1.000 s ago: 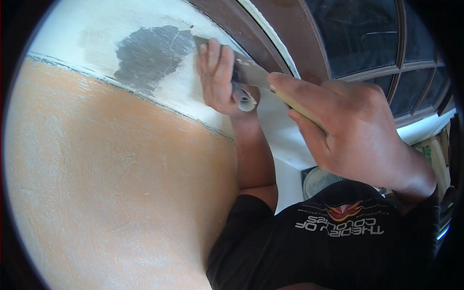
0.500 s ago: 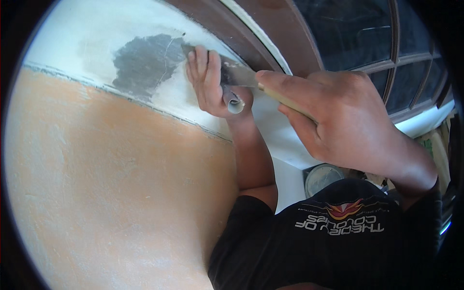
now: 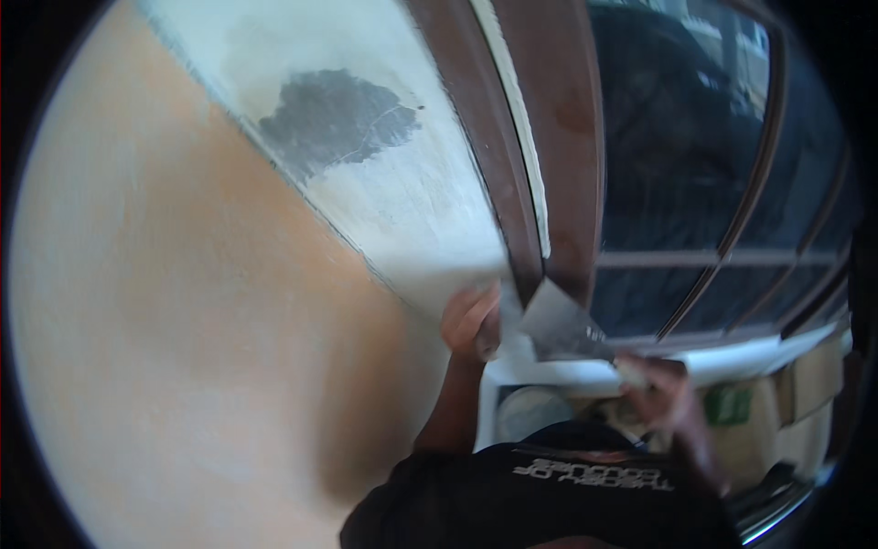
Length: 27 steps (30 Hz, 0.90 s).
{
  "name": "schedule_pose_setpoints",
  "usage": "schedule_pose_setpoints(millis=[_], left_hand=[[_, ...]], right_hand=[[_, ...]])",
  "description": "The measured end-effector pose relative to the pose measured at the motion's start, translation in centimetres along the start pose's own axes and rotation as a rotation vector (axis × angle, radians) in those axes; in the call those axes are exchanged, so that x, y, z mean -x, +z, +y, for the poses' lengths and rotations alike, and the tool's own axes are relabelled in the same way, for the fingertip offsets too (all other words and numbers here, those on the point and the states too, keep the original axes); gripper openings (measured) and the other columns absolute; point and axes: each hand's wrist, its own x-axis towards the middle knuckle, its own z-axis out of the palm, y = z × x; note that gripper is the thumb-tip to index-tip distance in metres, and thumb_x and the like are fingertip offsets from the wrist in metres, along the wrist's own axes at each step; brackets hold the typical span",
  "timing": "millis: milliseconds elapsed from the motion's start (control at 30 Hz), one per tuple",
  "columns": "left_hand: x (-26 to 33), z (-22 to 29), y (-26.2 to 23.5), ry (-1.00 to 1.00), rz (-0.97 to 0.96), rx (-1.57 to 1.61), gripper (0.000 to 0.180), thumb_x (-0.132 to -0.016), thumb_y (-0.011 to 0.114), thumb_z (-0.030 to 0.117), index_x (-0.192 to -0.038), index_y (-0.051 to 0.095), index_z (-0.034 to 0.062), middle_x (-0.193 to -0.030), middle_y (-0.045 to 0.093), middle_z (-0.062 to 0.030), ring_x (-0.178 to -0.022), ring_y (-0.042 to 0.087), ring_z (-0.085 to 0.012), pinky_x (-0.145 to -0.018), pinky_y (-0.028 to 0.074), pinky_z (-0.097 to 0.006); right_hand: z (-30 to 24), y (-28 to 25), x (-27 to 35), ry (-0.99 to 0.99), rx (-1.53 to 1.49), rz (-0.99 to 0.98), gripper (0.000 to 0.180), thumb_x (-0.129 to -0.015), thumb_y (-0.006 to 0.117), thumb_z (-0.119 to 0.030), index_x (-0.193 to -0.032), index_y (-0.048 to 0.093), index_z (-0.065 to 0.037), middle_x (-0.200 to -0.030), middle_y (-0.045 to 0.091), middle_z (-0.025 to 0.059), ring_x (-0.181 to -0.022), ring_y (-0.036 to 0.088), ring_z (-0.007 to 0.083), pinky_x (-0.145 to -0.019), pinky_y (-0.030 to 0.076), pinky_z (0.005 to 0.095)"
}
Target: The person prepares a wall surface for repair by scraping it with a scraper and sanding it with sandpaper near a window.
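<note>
Right hand moved lower, curled round scraper.

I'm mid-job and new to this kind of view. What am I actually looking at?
There's no machine: a person works bare-handed. The picture comes from a wide fisheye camera on their head, looking down, so straight edges bend near the rim, and their black shirt shows at the bottom. The right hand grips a broad-bladed scraper by its handle. The left hand shows near the lower end of a white wall strip; blur hides whether it holds anything. That strip bears a grey patch. To its left is an orange-toned wall; to its right, a brown frame and dark window panes.
</note>
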Motion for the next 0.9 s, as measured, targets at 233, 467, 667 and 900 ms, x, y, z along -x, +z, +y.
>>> schedule_pose_setpoints(millis=[233,467,667,900], left_hand=[[16.1,7.4,-7.2,-1.322,-0.254,0.256,0.031,-0.097,0.068,0.023,-0.114,0.046,0.0086,-0.083,0.062,-0.0062,-0.07,0.06,-0.0114,-0.059,0.05,-0.029],[8.8,10.7,-2.7,-1.773,0.241,0.671,0.027,-0.103,0.055,0.03,-0.121,0.05,0.011,-0.093,0.059,-0.0065,-0.085,0.06,-0.0173,-0.072,0.051,-0.033],[9.9,12.4,-3.0,-1.554,0.226,0.807,0.023,-0.1,0.063,0.029,-0.107,0.061,0.0064,-0.101,0.062,-0.0038,-0.093,0.06,-0.0165,-0.084,0.048,-0.033],[9.0,15.9,-2.9,-1.697,0.205,0.528,0.028,-0.094,0.07,0.017,-0.117,0.062,0.0028,-0.1,0.066,-0.0037,-0.09,0.062,-0.0145,-0.081,0.05,-0.031]], right_hand=[[6.9,-0.5,3.6,0.281,-0.251,-0.063,0.049,-0.079,0.081,-0.002,-0.126,0.07,-0.008,-0.125,0.07,0.0118,-0.12,0.062,0.0234,-0.107,0.044,0.0357],[9.8,0.0,-2.0,0.16,-0.48,-0.534,0.043,-0.086,0.076,-0.01,-0.127,0.067,-0.003,-0.117,0.073,0.0163,-0.108,0.069,0.0208,-0.096,0.051,0.0331],[13.0,1.0,-3.4,0.135,-0.528,-0.747,0.037,-0.088,0.076,-0.013,-0.123,0.07,-0.002,-0.112,0.075,0.0166,-0.102,0.071,0.0168,-0.09,0.053,0.03],[15.0,1.3,-3.4,0.001,-0.472,-0.804,0.039,-0.086,0.077,-0.015,-0.122,0.07,-0.002,-0.106,0.076,0.017,-0.097,0.072,0.0176,-0.088,0.055,0.0329]])
